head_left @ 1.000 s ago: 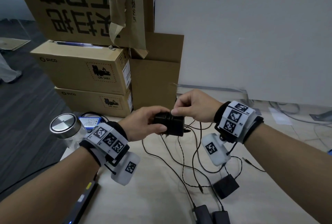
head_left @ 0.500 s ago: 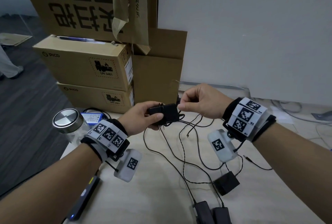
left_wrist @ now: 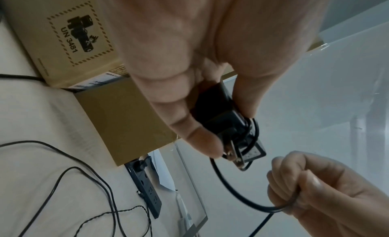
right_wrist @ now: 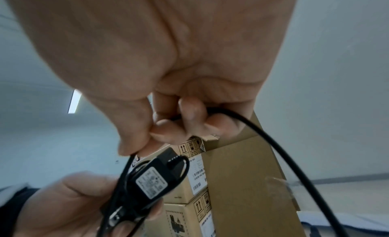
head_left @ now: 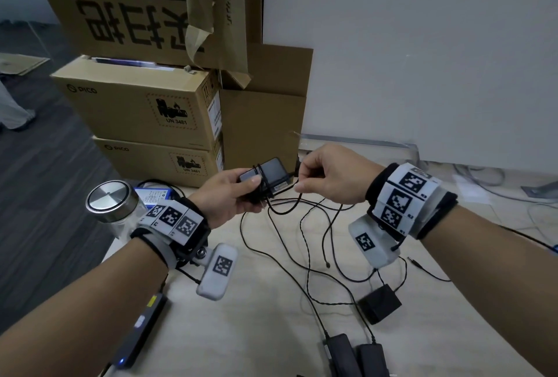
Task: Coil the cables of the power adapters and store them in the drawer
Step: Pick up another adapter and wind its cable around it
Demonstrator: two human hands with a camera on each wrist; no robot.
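A black power adapter [head_left: 271, 172] with metal prongs [left_wrist: 232, 155] and a white label [right_wrist: 152, 183] is held above the table in my left hand [head_left: 232, 192], thumb on top. Its thin black cable [head_left: 287, 209] makes a few turns around the body. To the right of the adapter, my right hand [head_left: 329, 175] pinches the loose cable [left_wrist: 238, 193] in curled fingers [right_wrist: 189, 122]. The rest of the cable trails down onto the table. No drawer is in view.
More black adapters [head_left: 380, 304] [head_left: 344, 355] and tangled cables [head_left: 308, 256] lie on the light table [head_left: 256, 331]. A glass jar with a metal lid [head_left: 110, 201] stands at the left edge, stacked cardboard boxes [head_left: 145, 111] behind. A power strip [left_wrist: 145, 187] lies by the white panel.
Both hands have risen a little. The left hand has turned the adapter, and the right hand has drawn the cable out to the right of it, adding wrap around the body.
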